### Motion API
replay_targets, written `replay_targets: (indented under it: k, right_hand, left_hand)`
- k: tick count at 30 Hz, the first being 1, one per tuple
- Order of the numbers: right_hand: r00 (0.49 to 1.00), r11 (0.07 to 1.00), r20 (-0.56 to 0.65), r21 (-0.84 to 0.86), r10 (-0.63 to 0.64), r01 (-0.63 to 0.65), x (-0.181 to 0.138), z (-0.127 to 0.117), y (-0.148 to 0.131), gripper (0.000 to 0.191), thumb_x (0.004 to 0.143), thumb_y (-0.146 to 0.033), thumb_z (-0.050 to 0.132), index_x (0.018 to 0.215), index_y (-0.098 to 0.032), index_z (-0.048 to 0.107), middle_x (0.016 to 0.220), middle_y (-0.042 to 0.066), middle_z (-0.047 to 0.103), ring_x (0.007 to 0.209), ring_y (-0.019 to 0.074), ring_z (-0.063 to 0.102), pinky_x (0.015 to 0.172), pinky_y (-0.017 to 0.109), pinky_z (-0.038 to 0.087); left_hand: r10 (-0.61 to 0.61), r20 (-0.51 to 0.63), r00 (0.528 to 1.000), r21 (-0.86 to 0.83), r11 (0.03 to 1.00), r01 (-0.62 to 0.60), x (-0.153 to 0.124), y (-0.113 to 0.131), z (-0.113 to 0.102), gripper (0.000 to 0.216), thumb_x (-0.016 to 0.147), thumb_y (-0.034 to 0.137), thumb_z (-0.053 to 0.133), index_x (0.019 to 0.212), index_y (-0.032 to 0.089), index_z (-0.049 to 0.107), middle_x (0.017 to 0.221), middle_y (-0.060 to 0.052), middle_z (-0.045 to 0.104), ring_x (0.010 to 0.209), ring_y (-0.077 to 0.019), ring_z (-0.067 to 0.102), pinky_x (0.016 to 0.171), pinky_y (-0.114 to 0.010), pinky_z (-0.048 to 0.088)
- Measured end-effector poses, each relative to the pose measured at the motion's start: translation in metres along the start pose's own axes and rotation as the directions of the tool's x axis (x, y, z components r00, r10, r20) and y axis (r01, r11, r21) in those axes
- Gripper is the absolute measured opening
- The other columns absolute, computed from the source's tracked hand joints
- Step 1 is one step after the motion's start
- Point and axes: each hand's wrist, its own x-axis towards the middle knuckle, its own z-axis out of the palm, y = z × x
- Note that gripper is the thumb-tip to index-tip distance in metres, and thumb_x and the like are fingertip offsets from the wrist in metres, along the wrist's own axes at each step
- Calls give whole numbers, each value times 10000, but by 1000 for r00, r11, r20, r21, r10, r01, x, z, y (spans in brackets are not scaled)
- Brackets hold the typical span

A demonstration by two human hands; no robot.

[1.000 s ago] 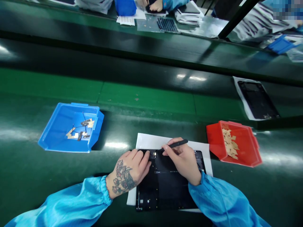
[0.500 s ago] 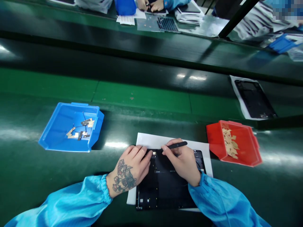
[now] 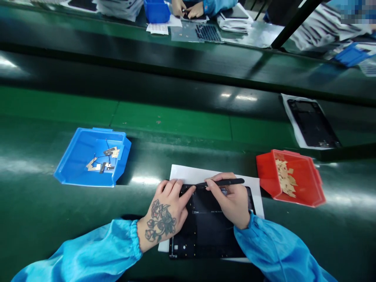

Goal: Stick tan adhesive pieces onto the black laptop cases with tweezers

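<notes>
A black flat panel (image 3: 205,231) lies on a white sheet (image 3: 188,174) in front of me. My left hand (image 3: 167,213), tattooed on the back, rests on the panel's upper left corner with the fingers stretched flat, pressing it down. My right hand (image 3: 232,201) is closed on thin black tweezers (image 3: 226,182). The tweezers lie almost level, their tip pointing left at the panel's top edge, close to my left fingertips. Both arms wear blue sleeves.
A blue bin (image 3: 73,156) with several small metal and tan parts sits at left. A red bin (image 3: 305,188) of tan scraps sits at right. Another black panel on white sheet (image 3: 311,121) lies on the belt at far right. Another person's hands (image 3: 190,8) work across the line.
My right hand has tilted the tweezers flatter and slid them along the panel's top edge. My left fingers have spread further right over the corner. The panel on the belt has drifted left.
</notes>
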Motion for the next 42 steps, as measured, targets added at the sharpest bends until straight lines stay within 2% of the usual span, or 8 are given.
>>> replay_targets:
  k: [4, 7, 11, 17, 21, 27, 36, 42]
  right_hand:
    - [990, 995, 135, 96, 28, -41, 0, 4, 3, 115, 865, -294, 632, 912, -192, 610, 905, 56, 693, 767, 178, 700, 665, 281, 590]
    - [973, 994, 219, 96, -78, 59, 0, 7, 5, 61, 861, -257, 638, 898, -208, 644, 920, 41, 714, 866, 184, 694, 772, 309, 583]
    - [948, 979, 259, 131, -184, 154, 0, 10, 7, 56, 867, -232, 633, 915, -221, 661, 964, 28, 726, 917, 180, 688, 849, 332, 561]
    - [934, 972, 287, 164, -213, 171, 1, 12, 5, 71, 865, -227, 629, 913, -231, 682, 990, 23, 725, 940, 189, 683, 867, 353, 553]
    - [964, 985, 237, 154, -118, 83, 3, 9, 3, 53, 846, -235, 655, 889, -218, 680, 935, 30, 731, 894, 182, 690, 832, 329, 558]
    - [991, 957, 74, 260, 113, -128, 8, 4, 11, 177, 845, -343, 652, 922, -185, 637, 952, 71, 714, 713, 157, 682, 635, 276, 569]
    - [987, 932, 65, 325, 145, -158, 7, 4, 4, 226, 820, -371, 676, 901, -173, 601, 935, 73, 701, 627, 131, 639, 607, 265, 548]
    - [963, 955, 242, 236, 122, -181, -7, -34, -26, 292, 936, -412, 494, 819, -178, 624, 897, 65, 685, 870, 194, 644, 804, 328, 519]
  left_hand:
    - [33, -46, 998, -70, 997, -36, -3, -7, -1, 488, 771, 150, 509, 1255, 200, 550, 1159, -141, 483, 1075, -308, 443, 892, -497, 398]
    - [31, -37, 999, -78, 996, -34, -3, -8, -3, 462, 790, 143, 492, 1242, 208, 558, 1156, -136, 483, 1074, -304, 444, 883, -490, 408]
    - [30, -50, 998, -83, 996, -34, -2, -7, -4, 439, 786, 135, 486, 1211, 196, 578, 1154, -137, 483, 1071, -306, 442, 886, -500, 406]
    - [32, -64, 997, -90, 995, -38, -2, -7, -2, 404, 791, 138, 491, 1180, 180, 594, 1163, -141, 483, 1074, -308, 445, 882, -494, 408]
    - [22, -61, 998, -110, 994, -29, -4, -8, -3, 413, 806, 137, 488, 1205, 188, 584, 1170, -135, 489, 1077, -298, 453, 899, -494, 410]
    - [35, -110, 993, -57, 998, -42, -8, -11, -4, 383, 844, 156, 503, 1218, 100, 566, 1177, -161, 521, 1103, -292, 458, 937, -467, 418]
    - [108, -101, 989, -41, 993, -113, -5, -18, -8, 382, 835, 209, 524, 1209, 153, 577, 1212, -138, 512, 1153, -303, 435, 1005, -526, 348]
    - [43, -71, 997, -145, 988, -53, 20, -25, -10, 299, 912, 239, 461, 1185, 186, 571, 1179, -107, 536, 1087, -247, 473, 917, -411, 420]
